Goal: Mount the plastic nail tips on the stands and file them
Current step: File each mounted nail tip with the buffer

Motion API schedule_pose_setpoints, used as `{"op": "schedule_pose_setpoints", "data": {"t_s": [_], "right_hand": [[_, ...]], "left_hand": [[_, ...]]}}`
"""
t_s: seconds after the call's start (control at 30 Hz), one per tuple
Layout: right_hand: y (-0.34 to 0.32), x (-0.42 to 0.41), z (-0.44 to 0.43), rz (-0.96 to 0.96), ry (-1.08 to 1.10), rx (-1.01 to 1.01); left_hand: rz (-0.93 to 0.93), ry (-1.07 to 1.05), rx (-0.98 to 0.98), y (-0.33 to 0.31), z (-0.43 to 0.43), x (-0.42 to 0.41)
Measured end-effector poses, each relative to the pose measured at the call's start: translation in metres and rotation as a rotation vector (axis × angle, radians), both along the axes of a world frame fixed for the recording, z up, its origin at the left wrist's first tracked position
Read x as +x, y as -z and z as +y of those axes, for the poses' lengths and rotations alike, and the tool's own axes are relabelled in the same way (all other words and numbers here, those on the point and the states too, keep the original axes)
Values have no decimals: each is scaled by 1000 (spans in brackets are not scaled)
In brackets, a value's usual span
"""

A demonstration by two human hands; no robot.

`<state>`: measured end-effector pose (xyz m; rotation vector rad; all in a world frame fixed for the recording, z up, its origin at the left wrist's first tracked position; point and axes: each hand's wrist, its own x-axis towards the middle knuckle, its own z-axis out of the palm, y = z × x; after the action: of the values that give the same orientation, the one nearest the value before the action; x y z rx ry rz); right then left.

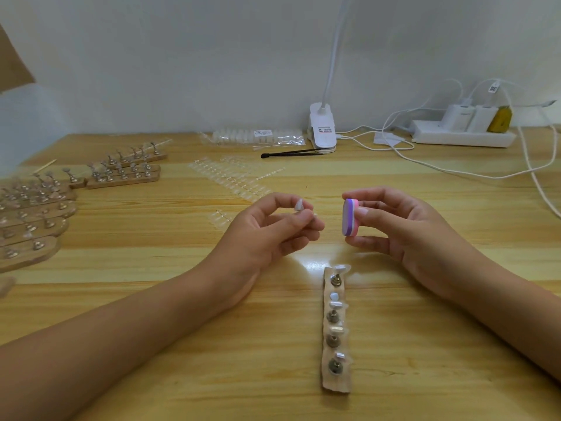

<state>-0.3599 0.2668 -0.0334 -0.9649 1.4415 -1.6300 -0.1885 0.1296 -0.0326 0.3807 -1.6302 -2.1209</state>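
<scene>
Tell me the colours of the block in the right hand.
Pink, purple and pale lilac layers on the filing block, head view.

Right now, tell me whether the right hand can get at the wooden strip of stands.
Probably yes: the wooden strip lies just nearer than the right hand, with nothing between them. Its fingers grip the buffer block, though, so grasping would be awkward.

A whitish nail tip is held near a pink-and-purple file block, beyond a wooden stand strip
</scene>
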Motion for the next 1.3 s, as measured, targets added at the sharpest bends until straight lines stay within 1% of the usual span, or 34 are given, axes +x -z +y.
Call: {"op": "schedule_pose_setpoints", "data": {"t_s": [0.17,0.3,0.5,0.57,0.67,0.9,1.13,1.3], "right_hand": [[0,0,0,-15,4,-9],[-1,2,0,-13,14,-9],[-4,7,3,-3,-33,-24],[-6,8,4,25,-70,-38],[-8,10,6,116,-105,-10],[-11,17,10,262,-210,47],[-11,18,9,280,-178,23],[-11,17,9,267,-186,4]], "left_hand": [[-50,56,-17,1,-3,-2],[-34,67,2,0,-3,-3],[-89,49,-151,5,-2,-2],[-109,46,-180,6,-2,-2],[-115,61,-210,6,-3,-3],[-79,93,-175,7,-5,-4],[-116,74,-213,8,-6,-4],[-104,86,-218,7,-5,-4]]}}
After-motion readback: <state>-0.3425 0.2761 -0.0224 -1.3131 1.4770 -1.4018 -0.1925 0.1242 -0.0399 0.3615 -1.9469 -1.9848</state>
